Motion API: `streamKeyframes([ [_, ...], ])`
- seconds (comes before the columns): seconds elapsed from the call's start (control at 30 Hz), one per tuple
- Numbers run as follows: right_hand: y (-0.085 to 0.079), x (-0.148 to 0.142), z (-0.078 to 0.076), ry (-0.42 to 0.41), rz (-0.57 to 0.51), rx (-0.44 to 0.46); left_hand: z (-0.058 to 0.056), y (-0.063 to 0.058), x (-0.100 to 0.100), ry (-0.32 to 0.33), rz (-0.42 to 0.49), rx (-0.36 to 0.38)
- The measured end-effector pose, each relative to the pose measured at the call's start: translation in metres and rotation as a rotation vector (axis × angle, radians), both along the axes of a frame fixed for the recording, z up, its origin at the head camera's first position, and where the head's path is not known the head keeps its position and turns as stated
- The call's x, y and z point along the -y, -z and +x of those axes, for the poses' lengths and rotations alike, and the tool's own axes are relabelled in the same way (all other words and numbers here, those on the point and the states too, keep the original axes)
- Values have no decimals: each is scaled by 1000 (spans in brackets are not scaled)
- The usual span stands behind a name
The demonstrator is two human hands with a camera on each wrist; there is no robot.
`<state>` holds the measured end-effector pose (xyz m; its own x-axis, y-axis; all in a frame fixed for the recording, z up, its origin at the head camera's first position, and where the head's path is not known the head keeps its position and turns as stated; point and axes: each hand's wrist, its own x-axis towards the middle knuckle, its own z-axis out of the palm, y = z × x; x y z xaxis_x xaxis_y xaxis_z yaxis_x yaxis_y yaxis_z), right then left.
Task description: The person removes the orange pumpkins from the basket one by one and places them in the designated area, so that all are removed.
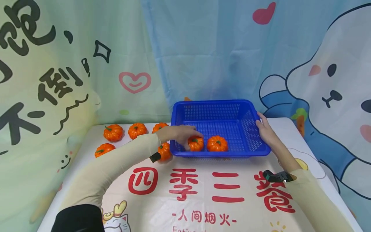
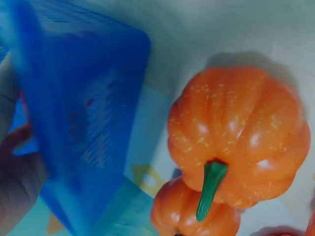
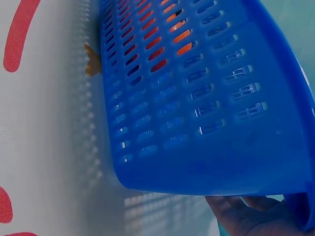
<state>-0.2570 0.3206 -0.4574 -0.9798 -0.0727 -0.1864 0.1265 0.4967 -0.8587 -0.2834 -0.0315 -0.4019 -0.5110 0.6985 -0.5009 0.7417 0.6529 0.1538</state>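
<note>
A blue plastic basket (image 1: 220,154) with slotted walls stands on the table in the head view. My left hand (image 1: 182,135) reaches over its left rim and holds a small orange pumpkin (image 1: 195,145) inside, thumb and fingers round it. Just to the right, a second pumpkin (image 1: 217,144) sits on the basket floor. At the right end, my right hand (image 1: 267,131) grips the basket rim. The right wrist view has the fingers (image 3: 246,211) beneath the rim, against the outer wall. In the left wrist view the basket wall (image 2: 93,113) hides most of the held pumpkin.
Several more pumpkins (image 1: 113,132) lie on the table left of the basket. One large in the left wrist view, a green-stemmed pumpkin (image 2: 238,128), lies close outside the basket wall. A printed cloth (image 1: 203,180) covers the table; a curtain (image 1: 203,58) hangs right behind.
</note>
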Motion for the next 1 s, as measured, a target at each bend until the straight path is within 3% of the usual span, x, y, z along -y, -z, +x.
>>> streamKeyframes([
  [0.17, -2, 0, -3, -3, 7, 10, 14, -15, 14, -43, 241, -77],
  [0.27, -3, -2, -4, -1, 11, 18, 28, -23, 18, -92, 423, -139],
  [0.37, -4, -2, -4, 5, 5, 24, 52, -29, 21, -130, 591, -176],
  [0.5, -4, 1, -3, 8, -3, 27, 99, -29, 31, -163, 745, -108],
  [0.63, -2, 5, -3, 3, -4, 25, 149, -10, 53, -269, 823, 3],
  [0.73, -1, 5, -3, 3, 2, 17, 176, 11, 75, -403, 832, 6],
  [0.9, -2, 4, 0, 17, 8, 22, 198, 44, 113, -676, 822, -122],
  [1.0, -4, 3, 3, 26, 5, 21, 205, 58, 135, -815, 784, -201],
])
